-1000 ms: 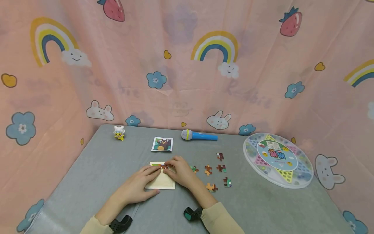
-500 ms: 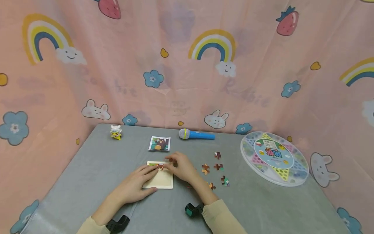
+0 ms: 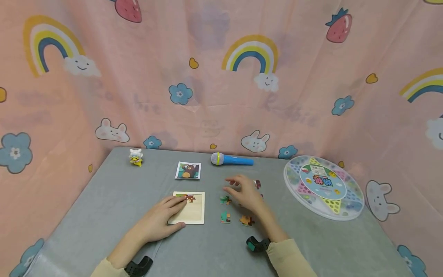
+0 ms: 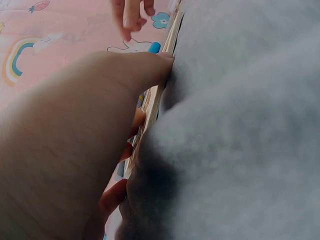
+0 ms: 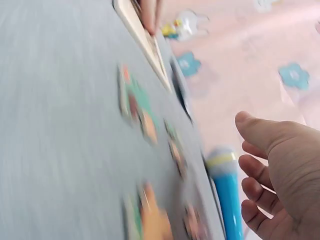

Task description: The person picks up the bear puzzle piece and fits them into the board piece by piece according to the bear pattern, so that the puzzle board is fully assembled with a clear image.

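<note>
My left hand (image 3: 160,217) rests on a shallow wooden puzzle tray (image 3: 194,213), fingers extended over its upper left and thumb at the near edge. Along the tray's top lies a brown jigsaw piece (image 3: 190,198), partly covered by the fingertips, with a bit of green beside it. Right of the tray, my right hand (image 3: 247,194) is above the loose pieces, fingers loosely bent and holding nothing. Among those pieces are a green one (image 3: 225,200), a green-and-orange one (image 3: 225,217) and an orange one (image 3: 246,220); the hand hides others. In the right wrist view, loose pieces (image 5: 137,102) look blurred.
Behind the tray lies a bear picture card (image 3: 188,170). A blue toy microphone (image 3: 232,159) is at the table's back edge, and a small figurine (image 3: 136,157) stands at the back left. The round game board (image 3: 323,188) occupies the right side.
My right hand has left the brown piece in the tray and moved right, over the loose pieces. My left hand stays on the tray. The head view has shifted slightly.
</note>
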The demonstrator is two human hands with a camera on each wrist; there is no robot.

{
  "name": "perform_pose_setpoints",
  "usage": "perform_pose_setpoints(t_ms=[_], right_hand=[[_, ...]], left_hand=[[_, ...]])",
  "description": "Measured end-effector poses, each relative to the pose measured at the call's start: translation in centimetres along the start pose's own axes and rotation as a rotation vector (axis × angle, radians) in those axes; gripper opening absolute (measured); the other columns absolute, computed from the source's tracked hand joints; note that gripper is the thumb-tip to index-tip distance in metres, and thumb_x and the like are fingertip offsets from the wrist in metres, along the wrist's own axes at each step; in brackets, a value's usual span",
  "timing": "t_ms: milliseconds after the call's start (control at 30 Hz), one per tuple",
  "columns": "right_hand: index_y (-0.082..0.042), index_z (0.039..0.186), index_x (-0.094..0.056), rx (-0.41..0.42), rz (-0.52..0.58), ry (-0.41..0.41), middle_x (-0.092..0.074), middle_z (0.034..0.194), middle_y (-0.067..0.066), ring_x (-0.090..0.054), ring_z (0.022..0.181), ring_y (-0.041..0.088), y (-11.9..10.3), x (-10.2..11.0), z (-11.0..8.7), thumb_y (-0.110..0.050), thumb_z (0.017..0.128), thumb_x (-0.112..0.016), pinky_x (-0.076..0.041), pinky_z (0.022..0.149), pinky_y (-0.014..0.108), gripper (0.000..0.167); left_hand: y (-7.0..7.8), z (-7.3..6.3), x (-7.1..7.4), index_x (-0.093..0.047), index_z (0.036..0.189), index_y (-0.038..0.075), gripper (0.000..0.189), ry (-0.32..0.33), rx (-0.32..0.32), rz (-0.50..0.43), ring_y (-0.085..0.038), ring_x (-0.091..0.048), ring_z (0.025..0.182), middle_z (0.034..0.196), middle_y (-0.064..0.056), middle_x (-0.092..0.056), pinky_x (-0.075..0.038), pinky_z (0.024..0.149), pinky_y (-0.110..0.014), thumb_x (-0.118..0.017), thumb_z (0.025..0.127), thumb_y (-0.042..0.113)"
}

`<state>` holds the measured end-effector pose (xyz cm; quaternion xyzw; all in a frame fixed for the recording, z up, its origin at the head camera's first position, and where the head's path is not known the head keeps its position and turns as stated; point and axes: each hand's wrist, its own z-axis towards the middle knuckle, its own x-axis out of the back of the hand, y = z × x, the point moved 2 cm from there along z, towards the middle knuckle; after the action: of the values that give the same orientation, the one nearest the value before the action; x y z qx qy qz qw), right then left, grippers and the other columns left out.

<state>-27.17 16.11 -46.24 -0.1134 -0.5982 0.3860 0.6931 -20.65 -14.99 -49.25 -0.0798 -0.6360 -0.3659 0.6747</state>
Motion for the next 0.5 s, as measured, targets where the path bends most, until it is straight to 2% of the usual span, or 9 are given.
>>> perform_pose_setpoints(t_ms=[100, 233, 333, 500], right_hand=[[-0.001, 0.124, -0.076, 0.015, 0.002, 0.066, -0.072, 0.108, 0.014, -0.063, 0.097, 0.026, 1.8, 1.5, -0.6, -0.019, 0.097, -0.080, -0.056, 0.085, 0.045, 0.033], [0.004, 0.125, -0.074, -0.005, 0.011, 0.108, -0.070, 0.107, 0.018, -0.062, 0.091, 0.027, 4.3, 3.3, -1.2, -0.015, 0.096, -0.080, -0.055, 0.079, 0.041, 0.034], [0.004, 0.126, -0.074, -0.037, 0.004, 0.139, -0.069, 0.109, 0.019, -0.063, 0.094, 0.031, 5.9, 4.6, -1.6, -0.015, 0.097, -0.080, -0.054, 0.079, 0.042, 0.035], [0.002, 0.129, -0.073, -0.100, 0.002, 0.181, -0.070, 0.116, 0.021, -0.064, 0.107, 0.037, 7.9, 6.2, -2.2, -0.016, 0.099, -0.078, -0.056, 0.088, 0.052, 0.036]], left_hand=[[0.0, 0.0, 0.0, -0.056, 0.154, 0.007, 0.068, 0.001, -0.001, -0.001, -0.032, -0.050, 0.144, 0.158, -0.008, -0.055, -0.045, 0.116, -0.055, -0.075, 0.098, 0.042], [0.0, 0.0, -0.1, -0.056, 0.155, 0.008, 0.069, -0.008, 0.003, -0.003, -0.032, -0.049, 0.144, 0.158, -0.007, -0.054, -0.045, 0.116, -0.055, -0.074, 0.099, 0.043], [-0.1, 0.1, -0.2, -0.056, 0.155, 0.008, 0.069, -0.012, 0.005, -0.003, -0.031, -0.049, 0.144, 0.158, -0.006, -0.054, -0.045, 0.116, -0.055, -0.074, 0.099, 0.044], [-0.1, 0.1, -0.2, -0.056, 0.154, 0.007, 0.069, 0.006, -0.003, -0.005, -0.031, -0.049, 0.144, 0.158, -0.007, -0.055, -0.044, 0.116, -0.055, -0.075, 0.098, 0.042]])
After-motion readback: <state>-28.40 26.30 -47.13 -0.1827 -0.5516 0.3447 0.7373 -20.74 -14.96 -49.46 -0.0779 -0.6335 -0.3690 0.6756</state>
